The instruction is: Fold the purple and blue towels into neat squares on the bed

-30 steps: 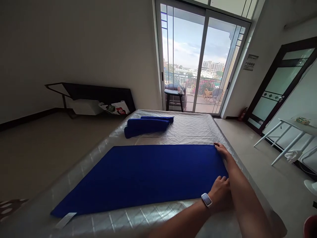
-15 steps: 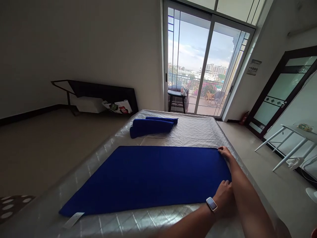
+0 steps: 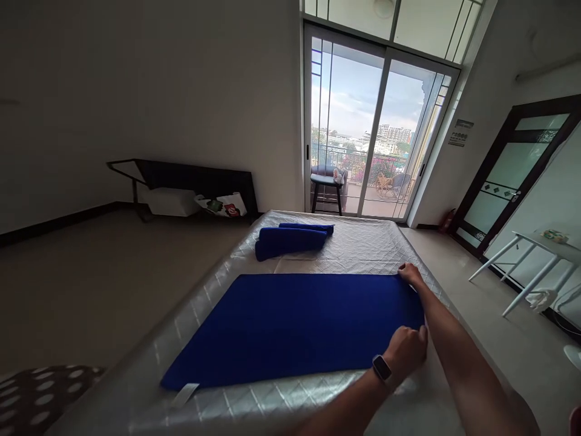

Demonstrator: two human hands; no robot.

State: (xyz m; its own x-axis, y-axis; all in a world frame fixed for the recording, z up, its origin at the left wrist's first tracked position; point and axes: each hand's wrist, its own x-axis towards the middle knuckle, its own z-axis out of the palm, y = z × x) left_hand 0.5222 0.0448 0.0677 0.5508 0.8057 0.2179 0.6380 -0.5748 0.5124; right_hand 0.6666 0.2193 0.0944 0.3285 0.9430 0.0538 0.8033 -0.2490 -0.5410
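A blue cloth lies flat across the silvery quilted mattress, with a white tag at its near left corner. At the cloth's far right corner, my right hand is closed in a pinch on the edge. My left hand, with a watch on its wrist, grips the right edge nearer to me, fingers curled and thumb against the cloth. Behind it sits a folded blue bundle, touched by neither hand.
A dark tipped frame stands by the left wall with a white box and a printed bag. Sliding glass doors are beyond the mattress. A white table stands right; a polka-dot item is lower left.
The view has tilted up and turned a little left, so the room and cloth appear shifted right. My left hand is turned slightly, its thumb now showing. Both hands keep their hold.
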